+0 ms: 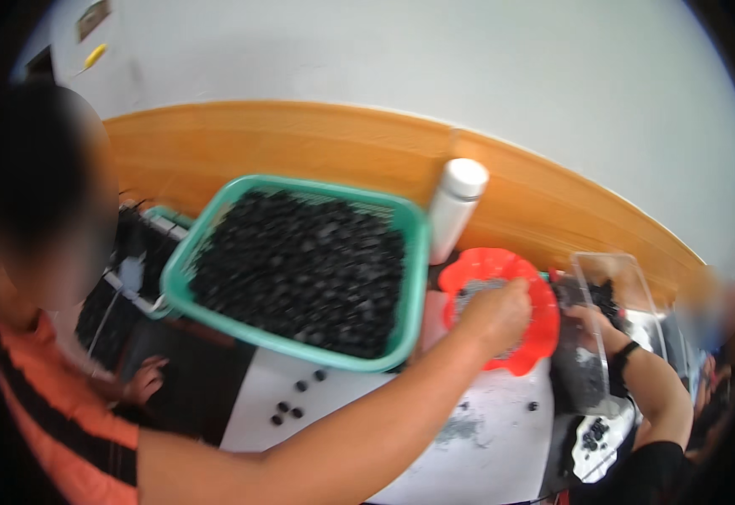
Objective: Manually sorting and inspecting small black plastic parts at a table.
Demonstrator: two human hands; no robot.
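Observation:
From the lower right comes my right arm, in a black sleeve with a black band at the wrist. My right hand point(595, 326) is at the clear plastic box point(588, 383), which has dark pieces about it. Its fingers look bent, but blur and the box hide what they hold, if anything. My left hand is out of view. Just left of the box stands a red bowl point(544, 316) with a wavy rim and greyish contents. A co-worker's hand point(498, 318), at the end of a bare arm from an orange sleeve, is over that bowl with its fingers bent inward.
A large green basket point(414, 316) full of small black pieces stands left of the bowl. Behind is a white bottle point(460, 202). Loose black pieces point(287, 411) lie on the white table surface point(485, 463). The orange-sleeved person sits at the left; a white dish point(593, 463) is at lower right.

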